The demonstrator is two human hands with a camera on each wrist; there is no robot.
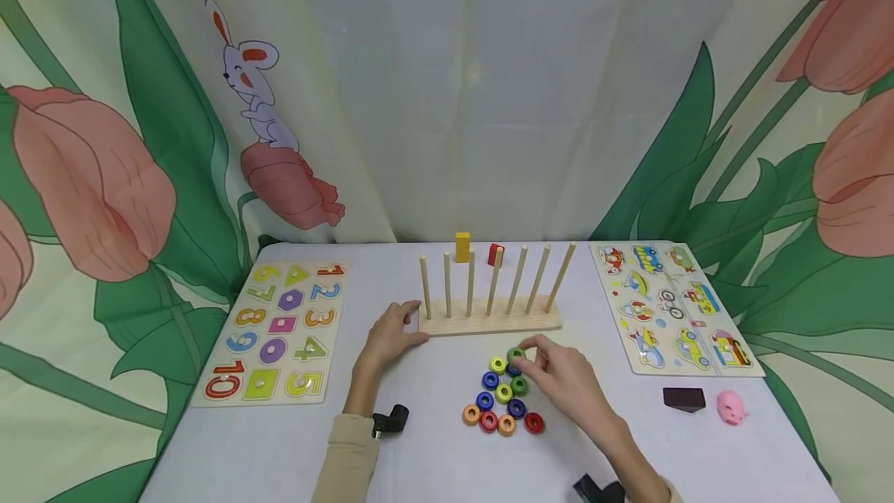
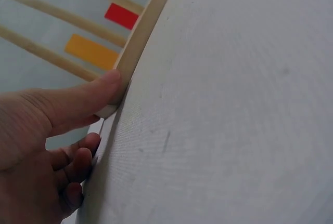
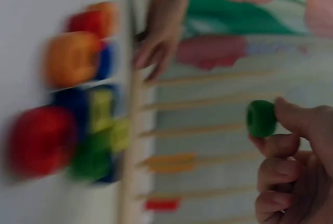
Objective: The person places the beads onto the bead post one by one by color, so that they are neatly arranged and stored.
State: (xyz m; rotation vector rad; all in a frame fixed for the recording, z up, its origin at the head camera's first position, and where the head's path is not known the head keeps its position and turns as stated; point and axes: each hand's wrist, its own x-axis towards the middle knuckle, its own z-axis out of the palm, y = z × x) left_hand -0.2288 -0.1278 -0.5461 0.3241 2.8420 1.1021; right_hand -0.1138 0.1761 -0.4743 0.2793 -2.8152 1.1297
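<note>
A wooden peg stand (image 1: pixel 489 324) with a row of upright pegs stands at the middle of the table. My left hand (image 1: pixel 388 336) grips the left end of its base, thumb on the front face and index finger behind, as the left wrist view shows. Between thumb and index finger, my right hand (image 1: pixel 569 385) pinches a green ring (image 3: pixel 261 119), held up above the tabletop. Below it lies a cluster of loose rings in blue, yellow, green, orange and red, among them a red ring (image 1: pixel 534 429). The pegs carry no rings.
Behind the stand are a yellow block (image 1: pixel 462 247) and a red block (image 1: pixel 493 254). A number puzzle board (image 1: pixel 268 332) lies left, a vehicle puzzle board (image 1: pixel 677 309) right. Nearer on the right sit a dark block (image 1: pixel 684 399) and a pink pig toy (image 1: pixel 731 407).
</note>
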